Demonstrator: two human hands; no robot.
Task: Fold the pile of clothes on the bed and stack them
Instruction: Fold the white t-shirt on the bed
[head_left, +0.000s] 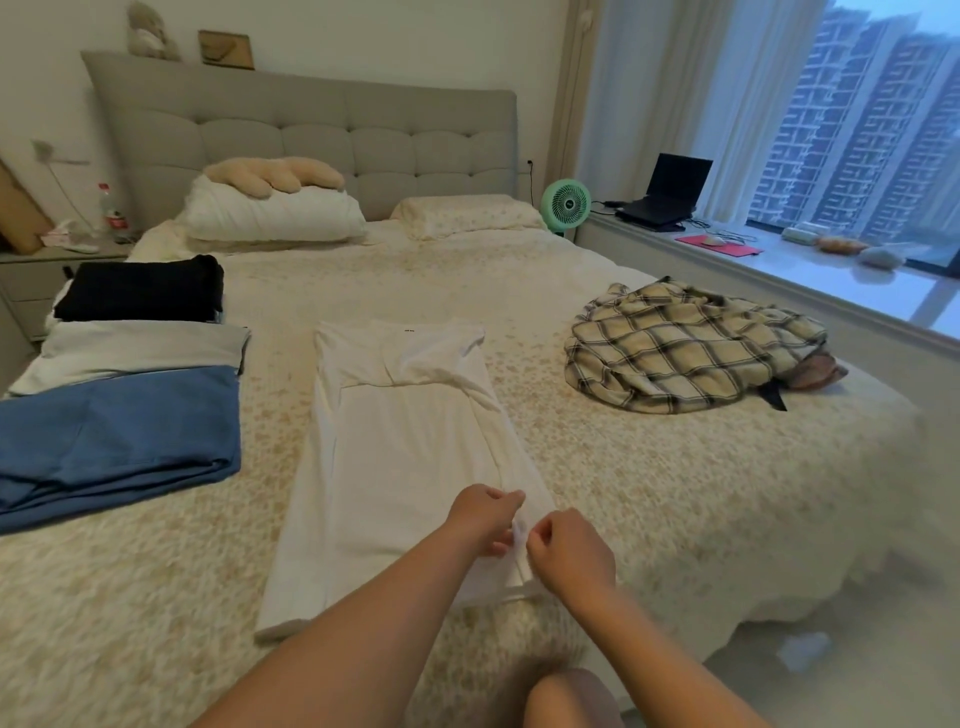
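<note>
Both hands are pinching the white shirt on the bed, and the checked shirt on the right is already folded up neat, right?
Not quite. The head view shows the checked shirt lying crumpled in a heap, not folded. The rest holds: the left hand and right hand both pinch the white shirt on the bed.

Both bare arms reach forward, hands close together at centre.
Left hand (485, 514) has its fingers curled, thumb and fingertips pinched, wrist turned inward. Right hand (569, 553) is just beside it, knuckles up, fingers curled in a pinch too. Forearms angle inward from lower frame; a bare knee shows below.
</note>
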